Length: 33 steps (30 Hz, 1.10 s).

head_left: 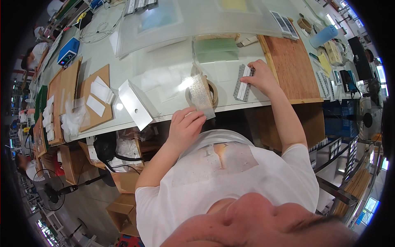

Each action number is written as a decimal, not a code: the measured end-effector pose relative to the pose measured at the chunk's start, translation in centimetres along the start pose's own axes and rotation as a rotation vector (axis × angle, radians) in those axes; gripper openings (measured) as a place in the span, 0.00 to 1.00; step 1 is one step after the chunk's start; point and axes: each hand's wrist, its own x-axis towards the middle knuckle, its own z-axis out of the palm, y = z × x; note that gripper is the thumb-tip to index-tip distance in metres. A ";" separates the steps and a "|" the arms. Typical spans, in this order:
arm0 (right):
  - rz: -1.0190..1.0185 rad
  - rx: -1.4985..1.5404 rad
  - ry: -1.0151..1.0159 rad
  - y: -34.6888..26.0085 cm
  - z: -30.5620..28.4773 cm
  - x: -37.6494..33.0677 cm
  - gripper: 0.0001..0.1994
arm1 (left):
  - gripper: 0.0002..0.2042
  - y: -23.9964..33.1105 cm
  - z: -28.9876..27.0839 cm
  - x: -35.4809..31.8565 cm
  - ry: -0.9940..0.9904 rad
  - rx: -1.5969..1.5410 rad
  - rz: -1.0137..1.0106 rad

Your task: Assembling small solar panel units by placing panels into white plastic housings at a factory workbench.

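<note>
My left hand (187,124) is at the table's front edge, its fingers closed on the lower end of a translucent, speckled rectangular sheet (200,92). Behind that sheet a roll of tape (214,94) partly shows. Farther right, my right hand (262,77) pinches a narrow white strip (243,87). The strip lies over flat grey slotted pieces (238,84) on the table. Whether my fingers also grip the grey pieces, I cannot tell. Beyond both hands lies a stack of pale green sheets (217,50).
A white panel with a hole (135,105) lies left of my left hand. White cards (101,91) rest on cardboard farther left. At right are a wooden board (293,68) and a blue bottle (324,36). Large translucent sheeting (193,20) spans the far side.
</note>
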 end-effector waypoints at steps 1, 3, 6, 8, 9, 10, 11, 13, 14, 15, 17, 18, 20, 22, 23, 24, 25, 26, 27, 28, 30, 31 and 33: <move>0.000 -0.001 0.000 0.0 0.1 0.0 0.28 | 0.14 0.1 0.0 -0.1 0.006 -0.005 -0.007; -0.015 -0.018 0.028 0.2 0.3 0.0 0.27 | 0.13 0.3 0.0 -0.2 0.014 -0.012 -0.014; 0.018 0.032 0.031 0.5 0.5 0.1 0.27 | 0.13 0.4 -0.1 -0.6 0.040 -0.019 -0.016; 0.029 0.045 0.039 0.6 0.7 0.2 0.25 | 0.12 0.3 0.0 -0.7 0.045 -0.022 -0.029; 0.043 0.057 0.052 0.7 0.8 0.3 0.24 | 0.12 0.2 0.1 -0.8 0.045 -0.019 -0.034; 0.038 0.059 0.046 1.2 1.0 0.4 0.24 | 0.12 0.2 0.0 -0.9 0.048 -0.023 -0.032; -0.006 0.093 0.099 1.8 1.2 0.7 0.21 | 0.12 0.1 0.0 -0.9 0.051 -0.027 -0.030; -0.054 0.130 0.145 2.1 1.3 0.8 0.19 | 0.12 -0.1 0.2 -0.9 0.052 -0.029 -0.027; 0.055 0.185 0.096 1.5 0.6 0.9 0.17 | 0.13 -0.2 0.2 -0.9 0.055 -0.034 -0.017; 0.165 0.239 0.046 1.0 0.0 1.1 0.14 | 0.13 -0.3 0.3 -1.0 0.054 -0.029 -0.025; 0.132 0.326 0.016 0.4 -0.9 1.4 0.12 | 0.13 -0.5 0.5 -1.0 0.073 -0.056 -0.018; 0.102 0.411 -0.009 0.0 -1.3 1.5 0.10 | 0.13 -0.5 0.4 -1.0 0.073 -0.052 -0.022; 0.073 0.495 -0.037 -1.5 -2.7 1.5 0.08 | 0.11 -0.4 0.4 -1.0 0.094 -0.062 -0.036; -0.072 0.777 -0.072 -4.6 -3.9 0.6 0.07 | 0.11 -0.4 0.4 -1.1 0.106 -0.057 -0.041; -0.070 0.775 -0.079 -6.1 -4.0 0.4 0.07 | 0.11 -0.5 0.4 -1.2 0.116 -0.056 -0.047; -0.108 0.838 -0.124 -7.6 -4.0 0.2 0.07 | 0.11 -0.6 0.5 -1.4 0.116 -0.057 -0.055; -0.150 0.901 -0.164 -8.8 -3.8 0.0 0.07 | 0.11 -0.7 0.5 -1.6 0.124 -0.056 -0.054; -0.178 0.906 -0.193 -9.7 -3.1 0.0 0.07 | 0.11 -0.7 0.5 -1.6 0.129 -0.055 -0.050; -0.130 0.873 -0.252 -10.7 -2.5 0.1 0.07 | 0.11 -0.7 0.5 -1.6 0.130 -0.054 -0.050; -0.081 0.838 -0.311 -11.8 -1.7 0.1 0.07 | 0.11 -0.6 0.4 -1.6 0.128 -0.055 -0.049; -0.071 0.862 -0.361 -13.6 0.2 0.4 0.08 | 0.11 -0.7 0.3 -1.6 0.125 -0.050 -0.051; -0.035 0.868 -0.368 -13.9 1.4 0.8 0.08 | 0.11 -0.7 0.3 -1.5 0.130 -0.056 -0.043; -0.003 0.874 -0.384 -13.7 3.4 1.7 0.08 | 0.11 -0.6 0.4 -1.6 0.135 -0.057 -0.043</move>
